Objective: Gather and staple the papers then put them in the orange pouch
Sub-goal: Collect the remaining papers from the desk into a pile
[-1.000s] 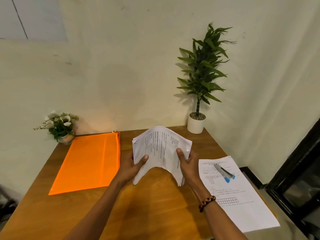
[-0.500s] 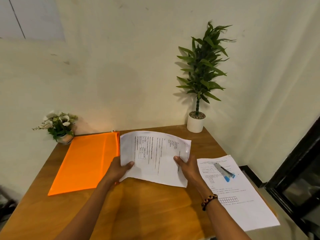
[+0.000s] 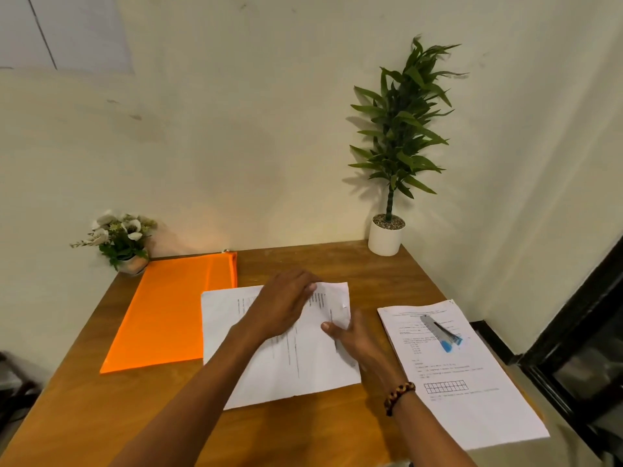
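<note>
A brown wooden table [image 3: 303, 433] bore a flat orange plastic pouch [image 3: 168, 311], two stacks of printed white papers [image 3: 303, 375] [image 3: 472, 392] and two potted plants [image 3: 386, 237] [image 3: 135, 262].

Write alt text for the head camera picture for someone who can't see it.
A person's left hand presses flat on a stack of papers on a wooden table, while the right hand holds its right edge. An orange pouch lies to the left; another printed sheet with a stapler on it lies to the right.
</note>
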`<state>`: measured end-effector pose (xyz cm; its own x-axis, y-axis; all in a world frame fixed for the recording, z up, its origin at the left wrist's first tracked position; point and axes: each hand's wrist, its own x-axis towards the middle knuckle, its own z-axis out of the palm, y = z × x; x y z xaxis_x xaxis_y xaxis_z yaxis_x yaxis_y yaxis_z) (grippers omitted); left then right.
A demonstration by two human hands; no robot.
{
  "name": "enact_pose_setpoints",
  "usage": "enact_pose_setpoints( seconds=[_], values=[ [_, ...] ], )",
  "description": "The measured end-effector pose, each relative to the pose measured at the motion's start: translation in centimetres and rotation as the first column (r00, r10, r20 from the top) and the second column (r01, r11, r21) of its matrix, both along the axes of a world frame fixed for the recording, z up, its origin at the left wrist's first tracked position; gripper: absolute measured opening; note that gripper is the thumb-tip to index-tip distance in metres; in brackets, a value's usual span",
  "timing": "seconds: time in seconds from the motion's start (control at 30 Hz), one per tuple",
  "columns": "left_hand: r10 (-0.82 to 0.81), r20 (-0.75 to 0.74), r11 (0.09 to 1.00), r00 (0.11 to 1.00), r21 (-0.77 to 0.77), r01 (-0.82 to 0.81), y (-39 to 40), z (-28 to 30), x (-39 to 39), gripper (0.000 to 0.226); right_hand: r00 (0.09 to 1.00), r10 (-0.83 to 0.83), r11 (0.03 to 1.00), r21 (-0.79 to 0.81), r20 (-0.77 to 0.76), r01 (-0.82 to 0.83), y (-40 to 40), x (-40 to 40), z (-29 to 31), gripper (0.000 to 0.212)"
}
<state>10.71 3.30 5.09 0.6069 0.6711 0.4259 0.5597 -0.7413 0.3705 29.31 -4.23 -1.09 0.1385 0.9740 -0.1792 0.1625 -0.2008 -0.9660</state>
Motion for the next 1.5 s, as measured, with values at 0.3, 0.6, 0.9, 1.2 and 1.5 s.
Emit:
enact_pose_setpoints(
  seconds=[0.3,0.6,0.9,1.2,1.5],
  values=[
    [0.021,0.03,0.992,0.999,-0.127,-0.017,0.0,-0.8,1.5,0.019,0.995,0.079,0.996,0.034,-0.062,-0.077,-0.7,-0.2,0.0,0.048],
    [0.036,-0.011,0.974,0.999,-0.223,-0.038,0.4,-2.5,1.7,0.021,0.956,-0.181,0.949,0.213,-0.23,0.231,0.3,0.2,0.8,0.022],
    [0.002,-0.092,0.956,0.996,-0.293,-0.029,-0.2,-4.0,3.5,0.02,0.954,-0.279,0.922,0.248,-0.112,0.298,-0.5,0.6,0.2,0.007],
    [-0.027,-0.075,0.947,0.997,-0.32,0.002,-1.7,-5.9,7.0,0.02,0.885,-0.463,0.867,0.187,-0.039,0.462,-1.7,2.8,-1.3,0.011],
    [-0.041,-0.067,0.941,0.997,-0.338,0.016,-1.3,-6.6,10.2,0.023,0.868,-0.449,0.886,0.227,0.212,0.404,-2.8,6.5,-0.7,0.011]
  ],
)
